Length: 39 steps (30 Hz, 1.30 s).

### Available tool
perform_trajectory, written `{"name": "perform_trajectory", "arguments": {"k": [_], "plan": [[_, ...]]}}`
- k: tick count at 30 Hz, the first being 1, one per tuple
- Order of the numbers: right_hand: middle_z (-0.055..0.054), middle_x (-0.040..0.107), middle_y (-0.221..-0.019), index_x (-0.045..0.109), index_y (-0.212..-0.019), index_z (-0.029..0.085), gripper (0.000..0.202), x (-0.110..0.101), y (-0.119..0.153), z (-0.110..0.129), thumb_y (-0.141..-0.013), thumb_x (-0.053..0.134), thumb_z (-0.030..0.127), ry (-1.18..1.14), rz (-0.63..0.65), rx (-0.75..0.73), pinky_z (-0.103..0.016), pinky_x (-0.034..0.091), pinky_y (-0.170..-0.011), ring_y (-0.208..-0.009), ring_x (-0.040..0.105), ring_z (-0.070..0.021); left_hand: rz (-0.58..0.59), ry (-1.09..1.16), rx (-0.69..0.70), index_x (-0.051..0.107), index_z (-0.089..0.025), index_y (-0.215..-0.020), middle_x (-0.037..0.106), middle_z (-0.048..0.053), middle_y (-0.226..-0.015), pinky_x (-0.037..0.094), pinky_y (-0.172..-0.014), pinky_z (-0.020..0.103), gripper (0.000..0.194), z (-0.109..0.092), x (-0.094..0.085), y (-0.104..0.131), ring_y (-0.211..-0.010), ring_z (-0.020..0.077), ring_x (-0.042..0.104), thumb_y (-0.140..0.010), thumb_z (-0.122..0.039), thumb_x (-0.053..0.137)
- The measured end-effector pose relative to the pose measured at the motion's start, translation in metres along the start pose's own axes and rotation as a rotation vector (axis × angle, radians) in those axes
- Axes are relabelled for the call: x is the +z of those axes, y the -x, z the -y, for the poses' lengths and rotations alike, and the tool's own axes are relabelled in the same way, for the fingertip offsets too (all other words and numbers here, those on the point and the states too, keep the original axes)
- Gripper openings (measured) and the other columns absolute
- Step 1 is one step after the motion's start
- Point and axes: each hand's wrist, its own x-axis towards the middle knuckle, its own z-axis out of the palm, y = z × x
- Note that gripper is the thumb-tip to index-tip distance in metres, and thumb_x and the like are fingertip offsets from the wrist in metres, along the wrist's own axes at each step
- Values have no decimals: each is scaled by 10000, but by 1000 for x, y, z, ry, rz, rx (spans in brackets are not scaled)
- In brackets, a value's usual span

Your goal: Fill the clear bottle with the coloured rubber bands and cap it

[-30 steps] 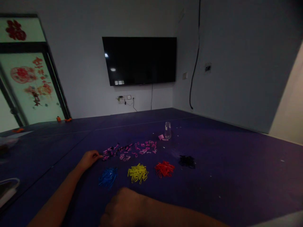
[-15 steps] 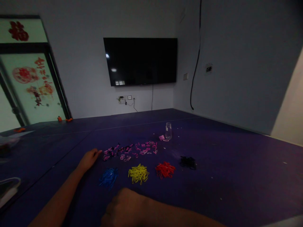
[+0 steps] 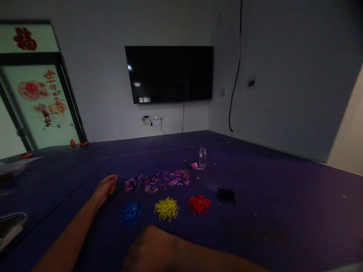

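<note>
My left hand point(image 3: 106, 187) is closed at the left end of a spread of pink and black bands point(image 3: 154, 179); what its pinched fingers hold, if anything, is too small to make out. My right hand point(image 3: 153, 247) is near the bottom edge, curled, with its fingers hidden below the back of the hand. Between the hands and beyond lie a blue pile of bands point(image 3: 131, 213), a yellow pile point(image 3: 166, 209), a red pile point(image 3: 199, 204) and a black pile point(image 3: 227, 195). Behind the spread, a clear glass jar point(image 3: 202, 158) stands upright beside a small pink piece point(image 3: 194, 165).
The purple surface point(image 3: 272, 181) reaches to the walls. A white-edged object point(image 3: 13, 230) and a plastic bag point(image 3: 11, 169) lie at the left. Small orange items point(image 3: 73, 142) sit near the door. A television point(image 3: 170, 74) hangs on the wall.
My left hand has drawn back slightly to the left from the pink and black bands, its fingers more curled. My right hand is nearly unmoved. The view has shifted slightly.
</note>
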Motion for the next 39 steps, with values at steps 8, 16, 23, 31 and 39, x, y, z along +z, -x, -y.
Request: {"name": "perform_trajectory", "arguments": {"k": [8,16,23,31,39], "plan": [[20,625,-610,616,-726,209,380,-1,-2,0,-890,384,461,7,11,0,-231,253,-333,-563,594,-116,346,-768,86,655,-154,-748,340,-83,-447,164,-440,214,457,-2,2,8,-426,70,278,-487,-527,695],[21,623,-632,604,-762,201,356,0,1,0,-891,396,459,18,18,-10,-224,300,-363,-586,593,-109,409,-802,134,654,-175,-611,430,-49,-476,188,-491,214,307,1,5,2,-492,95,327,-492,-454,699],[15,635,-660,614,-797,216,354,-7,0,-1,-892,385,470,5,47,-23,-224,315,-367,-607,603,-119,416,-522,14,591,-148,-595,414,-59,-456,188,-421,180,267,4,5,1,-428,63,310,-558,-370,733],[13,642,-685,634,-851,235,238,-10,0,-1,-879,455,390,-5,60,-65,-207,359,-401,-649,605,-117,166,296,-119,420,-156,-647,393,-25,-605,288,-372,124,221,-6,12,2,-430,32,293,-865,-142,447],[28,654,-701,643,-885,242,231,-17,-1,-1,-871,466,390,-63,87,-48,-221,357,-374,-625,614,-115,-17,257,13,458,-153,-664,405,-28,-586,299,-389,125,185,5,20,-6,-425,34,319,-759,1,421]]}}
